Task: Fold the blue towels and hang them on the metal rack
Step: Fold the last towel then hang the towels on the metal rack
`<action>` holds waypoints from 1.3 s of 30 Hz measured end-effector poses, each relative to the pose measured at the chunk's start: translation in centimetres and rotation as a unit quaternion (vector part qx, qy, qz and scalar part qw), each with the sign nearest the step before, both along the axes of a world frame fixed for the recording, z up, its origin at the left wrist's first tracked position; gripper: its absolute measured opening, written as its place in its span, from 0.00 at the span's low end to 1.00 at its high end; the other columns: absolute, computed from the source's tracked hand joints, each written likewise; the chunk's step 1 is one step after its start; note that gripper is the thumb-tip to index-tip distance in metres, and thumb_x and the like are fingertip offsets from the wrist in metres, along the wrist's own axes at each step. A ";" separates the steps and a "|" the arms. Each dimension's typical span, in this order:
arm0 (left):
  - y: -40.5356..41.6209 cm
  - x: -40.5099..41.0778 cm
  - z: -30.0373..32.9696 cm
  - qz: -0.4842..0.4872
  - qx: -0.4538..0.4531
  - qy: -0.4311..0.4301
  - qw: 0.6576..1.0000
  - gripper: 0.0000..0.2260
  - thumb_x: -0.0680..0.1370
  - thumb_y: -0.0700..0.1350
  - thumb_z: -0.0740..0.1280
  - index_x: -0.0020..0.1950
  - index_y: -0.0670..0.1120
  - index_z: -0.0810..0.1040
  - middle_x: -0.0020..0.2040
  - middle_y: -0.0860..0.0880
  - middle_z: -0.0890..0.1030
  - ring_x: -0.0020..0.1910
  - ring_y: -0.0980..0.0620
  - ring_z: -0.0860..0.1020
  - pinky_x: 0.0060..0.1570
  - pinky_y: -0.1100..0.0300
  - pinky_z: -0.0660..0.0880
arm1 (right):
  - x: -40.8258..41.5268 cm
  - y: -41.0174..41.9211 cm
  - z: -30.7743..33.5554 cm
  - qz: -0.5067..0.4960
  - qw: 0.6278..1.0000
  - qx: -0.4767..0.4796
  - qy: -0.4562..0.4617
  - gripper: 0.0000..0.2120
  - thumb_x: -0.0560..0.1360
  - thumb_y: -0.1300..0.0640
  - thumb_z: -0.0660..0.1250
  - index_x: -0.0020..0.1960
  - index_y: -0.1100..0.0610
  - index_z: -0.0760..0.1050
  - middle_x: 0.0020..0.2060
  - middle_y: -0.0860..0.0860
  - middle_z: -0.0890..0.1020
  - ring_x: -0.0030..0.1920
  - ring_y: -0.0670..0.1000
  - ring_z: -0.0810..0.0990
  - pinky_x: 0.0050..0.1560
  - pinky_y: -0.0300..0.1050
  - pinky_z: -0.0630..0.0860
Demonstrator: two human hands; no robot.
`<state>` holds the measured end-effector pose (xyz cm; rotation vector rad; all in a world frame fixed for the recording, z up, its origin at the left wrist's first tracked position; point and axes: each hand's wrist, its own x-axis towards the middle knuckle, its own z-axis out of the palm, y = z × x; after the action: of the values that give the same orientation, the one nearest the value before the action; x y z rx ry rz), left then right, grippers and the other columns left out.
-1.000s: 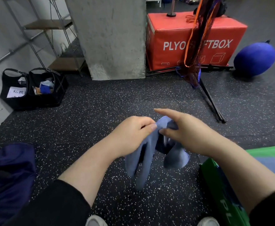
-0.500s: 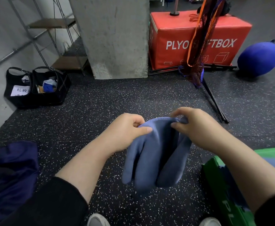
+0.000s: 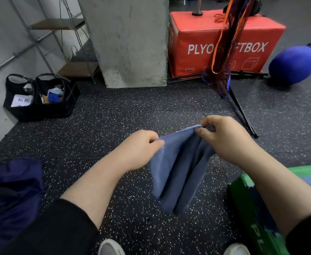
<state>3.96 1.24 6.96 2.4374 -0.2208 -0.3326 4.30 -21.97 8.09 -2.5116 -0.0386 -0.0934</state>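
I saw my left hand (image 3: 141, 150) and right hand (image 3: 223, 138) each pinching the blue towel's (image 3: 176, 173) top edge; it hung lengthwise toward 6 o'clock between them, above the floor

The red box (image 3: 224, 43) has its middle lettering hidden behind a hanging orange-and-dark net (image 3: 224, 52). The green box (image 3: 252, 208) runs off the right and bottom edges. The black bag's (image 3: 40, 100) label is partly hidden.
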 end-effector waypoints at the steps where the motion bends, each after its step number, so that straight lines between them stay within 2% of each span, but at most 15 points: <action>1: 0.1 0.1 0.0 0.000 -0.025 -0.015 1.000 0.16 0.83 0.50 0.64 0.38 0.45 0.72 0.32 0.52 0.69 0.31 0.52 0.66 0.35 0.55 0.63 | 0.0 -0.2 0.0 0.006 1.000 -0.002 0.004 0.05 0.77 0.50 0.70 0.44 0.48 0.77 0.32 0.44 0.78 0.34 0.47 0.76 0.31 0.40 0.66; 2: 0.0 0.1 0.1 -0.007 -0.060 -0.028 0.998 0.16 0.83 0.50 0.65 0.37 0.46 0.73 0.31 0.52 0.70 0.31 0.53 0.66 0.35 0.55 0.64 | -0.1 0.0 0.2 0.026 1.000 0.006 0.015 0.04 0.76 0.50 0.71 0.47 0.46 0.77 0.30 0.44 0.78 0.32 0.44 0.75 0.30 0.38 0.65; 5: -0.9 -0.3 0.4 -0.044 -0.099 -0.047 0.993 0.13 0.81 0.51 0.69 0.40 0.44 0.79 0.31 0.53 0.71 0.31 0.56 0.66 0.33 0.58 0.63 | -0.9 0.9 0.2 0.127 0.990 0.026 0.060 0.20 0.75 0.51 0.73 0.62 0.35 0.73 0.24 0.39 0.74 0.27 0.41 0.71 0.31 0.34 0.67; 6: -1.2 -0.4 0.4 -0.052 -0.090 -0.053 0.993 0.12 0.80 0.51 0.70 0.41 0.46 0.81 0.30 0.55 0.70 0.30 0.57 0.65 0.32 0.60 0.61 | -1.1 1.3 0.2 0.146 0.987 0.024 0.067 0.22 0.76 0.52 0.72 0.65 0.34 0.72 0.24 0.41 0.73 0.27 0.42 0.70 0.32 0.34 0.67; 11: -1.7 -0.6 0.6 -0.046 -0.100 -0.057 0.992 0.10 0.78 0.52 0.73 0.41 0.47 0.83 0.26 0.56 0.68 0.28 0.58 0.65 0.30 0.63 0.61 | -1.3 1.9 -0.4 0.172 0.981 0.013 0.090 0.05 0.78 0.54 0.69 0.49 0.43 0.79 0.26 0.44 0.74 0.26 0.42 0.70 0.30 0.36 0.67; 16: -0.5 -0.3 0.5 -0.038 -0.088 -0.027 0.995 0.10 0.78 0.52 0.73 0.40 0.48 0.81 0.30 0.53 0.73 0.30 0.56 0.66 0.32 0.59 0.62 | -0.8 1.5 -0.3 0.114 0.991 0.026 0.062 0.04 0.79 0.54 0.68 0.45 0.49 0.77 0.22 0.42 0.73 0.23 0.42 0.68 0.26 0.34 0.66; 19: 0.1 -0.1 0.1 0.021 -0.092 -0.037 0.995 0.11 0.80 0.50 0.70 0.43 0.45 0.82 0.33 0.48 0.78 0.32 0.55 0.70 0.35 0.58 0.66 | -0.4 0.9 -0.5 0.068 0.995 0.066 0.043 0.04 0.79 0.54 0.69 0.46 0.50 0.78 0.23 0.44 0.73 0.21 0.43 0.66 0.23 0.34 0.62; 21: 0.0 0.2 -0.3 0.099 -0.188 -0.037 0.977 0.14 0.79 0.50 0.71 0.42 0.40 0.79 0.31 0.51 0.74 0.31 0.55 0.68 0.35 0.58 0.65 | -0.3 1.1 -0.4 0.042 0.996 0.067 0.030 0.04 0.80 0.52 0.69 0.54 0.49 0.78 0.28 0.48 0.76 0.24 0.46 0.68 0.25 0.36 0.64; 23: -0.3 0.4 -0.8 0.161 -0.309 -0.024 0.937 0.18 0.76 0.53 0.74 0.39 0.39 0.75 0.35 0.48 0.75 0.35 0.53 0.71 0.40 0.56 0.68 | -0.5 1.4 -0.2 0.030 0.998 0.040 0.029 0.16 0.80 0.50 0.68 0.67 0.49 0.74 0.33 0.50 0.78 0.33 0.48 0.74 0.34 0.37 0.69; 26: -1.1 0.2 -0.8 0.206 -0.401 0.020 0.893 0.14 0.76 0.51 0.75 0.41 0.43 0.77 0.36 0.45 0.76 0.36 0.50 0.74 0.40 0.56 0.72 | -0.6 1.7 0.3 0.001 0.997 -0.044 0.063 0.23 0.81 0.50 0.66 0.74 0.53 0.69 0.53 0.53 0.82 0.54 0.56 0.80 0.49 0.46 0.74; 28: -1.5 0.2 -0.8 0.219 -0.402 0.037 0.888 0.11 0.79 0.48 0.73 0.43 0.42 0.79 0.36 0.45 0.78 0.35 0.50 0.75 0.36 0.60 0.74 | -0.7 1.6 0.3 -0.007 0.987 -0.130 0.095 0.18 0.81 0.52 0.65 0.68 0.58 0.72 0.60 0.58 0.80 0.59 0.60 0.78 0.53 0.49 0.73; 31: -1.3 0.6 -1.2 0.210 -0.380 0.038 0.900 0.10 0.78 0.50 0.70 0.44 0.45 0.83 0.38 0.46 0.79 0.38 0.49 0.75 0.43 0.54 0.73 | -0.9 1.1 0.0 -0.004 0.967 -0.201 0.157 0.09 0.80 0.54 0.65 0.50 0.60 0.73 0.47 0.59 0.81 0.46 0.59 0.77 0.36 0.49 0.66; 34: -0.7 0.9 -1.4 0.213 -0.354 0.031 0.910 0.10 0.79 0.51 0.68 0.48 0.46 0.84 0.44 0.45 0.85 0.43 0.49 0.79 0.50 0.48 0.77 | -0.6 0.6 0.1 0.009 0.949 -0.228 0.216 0.10 0.79 0.53 0.67 0.45 0.60 0.77 0.41 0.57 0.81 0.45 0.59 0.81 0.31 0.42 0.65; 36: -0.5 0.8 -1.2 0.201 -0.321 0.013 0.925 0.08 0.81 0.49 0.69 0.48 0.45 0.84 0.41 0.47 0.84 0.40 0.52 0.78 0.47 0.52 0.76 | -0.5 0.6 0.5 0.022 0.945 -0.229 0.232 0.09 0.79 0.51 0.68 0.44 0.55 0.78 0.43 0.57 0.81 0.46 0.58 0.81 0.33 0.43 0.67; 39: -0.7 0.3 -0.9 0.188 -0.304 0.010 0.934 0.10 0.77 0.49 0.74 0.44 0.42 0.83 0.36 0.47 0.80 0.36 0.52 0.75 0.42 0.55 0.73 | -0.6 0.6 0.3 0.026 0.977 -0.133 0.167 0.08 0.76 0.52 0.72 0.39 0.52 0.78 0.39 0.56 0.83 0.39 0.55 0.80 0.33 0.42 0.69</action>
<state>4.29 0.53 6.09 1.8069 0.1413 -0.0936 3.73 -21.38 8.42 -2.7556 0.0212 0.3785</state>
